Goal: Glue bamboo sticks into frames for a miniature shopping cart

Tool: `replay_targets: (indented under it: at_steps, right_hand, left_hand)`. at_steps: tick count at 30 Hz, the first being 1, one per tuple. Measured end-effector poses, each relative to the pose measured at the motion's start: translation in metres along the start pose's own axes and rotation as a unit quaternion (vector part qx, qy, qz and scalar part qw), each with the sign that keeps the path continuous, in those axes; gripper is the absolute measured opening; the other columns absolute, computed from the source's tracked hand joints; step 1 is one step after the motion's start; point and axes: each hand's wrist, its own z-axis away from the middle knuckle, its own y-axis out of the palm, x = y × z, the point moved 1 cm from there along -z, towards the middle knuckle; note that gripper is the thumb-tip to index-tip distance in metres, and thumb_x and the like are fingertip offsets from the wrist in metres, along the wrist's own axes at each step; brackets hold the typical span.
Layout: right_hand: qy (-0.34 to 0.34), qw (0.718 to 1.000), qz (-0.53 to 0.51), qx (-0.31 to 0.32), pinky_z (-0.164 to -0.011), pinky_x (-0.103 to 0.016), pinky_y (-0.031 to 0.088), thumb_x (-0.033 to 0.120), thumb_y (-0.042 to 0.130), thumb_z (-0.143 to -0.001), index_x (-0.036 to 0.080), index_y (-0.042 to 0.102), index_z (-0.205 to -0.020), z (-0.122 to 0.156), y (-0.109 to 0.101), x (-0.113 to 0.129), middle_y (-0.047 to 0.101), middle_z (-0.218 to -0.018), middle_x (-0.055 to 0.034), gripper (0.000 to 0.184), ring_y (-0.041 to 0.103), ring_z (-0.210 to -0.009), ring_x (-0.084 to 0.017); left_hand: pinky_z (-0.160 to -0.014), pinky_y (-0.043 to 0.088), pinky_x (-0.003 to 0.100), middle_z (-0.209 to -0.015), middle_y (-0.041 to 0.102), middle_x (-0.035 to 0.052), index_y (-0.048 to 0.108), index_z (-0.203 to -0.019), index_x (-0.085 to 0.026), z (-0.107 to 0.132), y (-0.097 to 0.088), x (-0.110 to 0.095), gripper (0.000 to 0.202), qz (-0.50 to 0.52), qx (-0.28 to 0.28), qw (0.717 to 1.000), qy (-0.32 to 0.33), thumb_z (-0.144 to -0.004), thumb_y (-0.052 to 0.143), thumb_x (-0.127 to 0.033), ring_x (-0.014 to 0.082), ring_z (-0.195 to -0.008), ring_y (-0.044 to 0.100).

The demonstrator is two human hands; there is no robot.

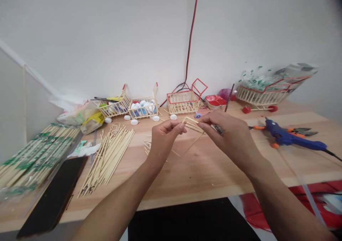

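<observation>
Above the middle of the table, my left hand (168, 134) pinches a thin wooden stick piece between thumb and fingers. My right hand (224, 130) also has its fingers closed on a pale wooden stick (191, 120), and the pieces meet at an angle between the hands. Another thin stick (193, 144) slants down from beneath my right fingers; whether it is held is unclear. A dark metal object (217, 128) shows by my right palm, partly hidden. Short cut sticks (148, 145) lie behind my left hand.
A pile of loose chopsticks (109, 159), wrapped chopsticks (40, 152) and a black slab (53, 198) lie left. Small stick-built carts (184, 104) line the wall, beside a red paint tray (215, 101). A blue glue gun (291, 137) and pliers (304, 131) lie right.
</observation>
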Motion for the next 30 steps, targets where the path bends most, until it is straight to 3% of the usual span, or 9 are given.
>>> replay_targets:
  at_steps: [30]
  right_hand:
    - [-0.009, 1.000, -0.006, 0.015, -0.071, -0.031, 0.044, 0.021, 0.056, -0.092, 0.021, 0.063, -0.084, -0.0016, 0.0007, -0.0012, 0.069, -0.089, -0.0041, 0.011, 0.062, -0.083, -0.019]
  left_hand:
    - [-0.072, 0.048, 0.026, -0.072, 0.069, 0.0024, 0.076, -0.079, -0.020, 0.0007, -0.0011, 0.0028, 0.017, -0.011, 0.002, 1.000, 0.012, -0.080, 0.070, -0.036, 0.0134, -0.072, 0.060]
